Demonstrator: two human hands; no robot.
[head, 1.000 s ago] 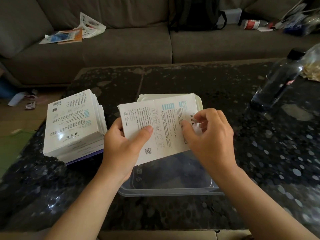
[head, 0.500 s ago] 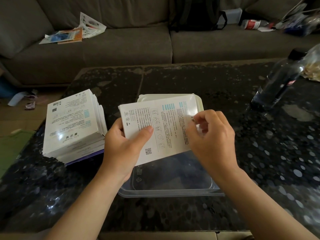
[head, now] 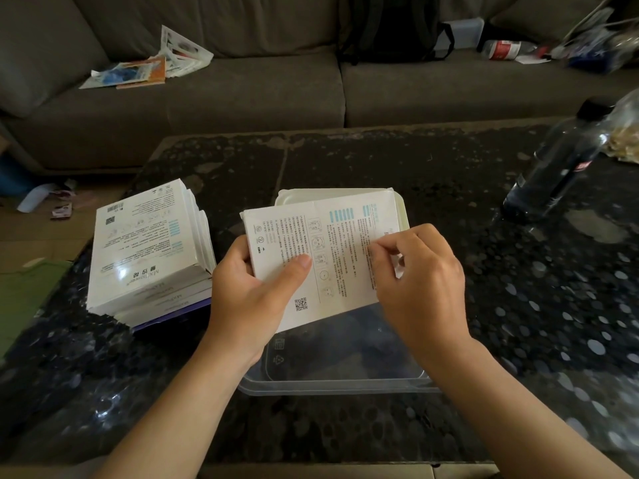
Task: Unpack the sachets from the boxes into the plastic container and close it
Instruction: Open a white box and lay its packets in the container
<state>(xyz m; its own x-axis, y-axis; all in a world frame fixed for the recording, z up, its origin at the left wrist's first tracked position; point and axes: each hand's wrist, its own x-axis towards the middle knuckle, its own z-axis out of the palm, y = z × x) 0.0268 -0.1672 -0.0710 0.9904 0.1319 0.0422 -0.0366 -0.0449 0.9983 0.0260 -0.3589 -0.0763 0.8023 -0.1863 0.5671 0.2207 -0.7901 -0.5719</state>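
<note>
A flat white box [head: 332,250] with printed text and a QR code is held tilted above the clear plastic container [head: 332,387] on the dark table. My left hand [head: 252,292] grips the box's left edge, thumb across its face. My right hand [head: 418,274] pinches at the box's right end, fingers curled over it. A whitish lid [head: 345,194] lies just behind the container, mostly hidden by the box. A stack of several similar white boxes [head: 145,247] stands to the left. No sachets are visible.
A dark plastic bottle [head: 553,164] leans at the table's right, beside a clear bag [head: 626,133]. Behind the table is a grey sofa [head: 242,91] with leaflets [head: 152,60], a black backpack [head: 390,25] and a bottle [head: 508,49]. The table's left edge drops to the floor.
My right hand's fingers have shifted slightly down and inward along the box's right end. The box and my left hand have barely moved.
</note>
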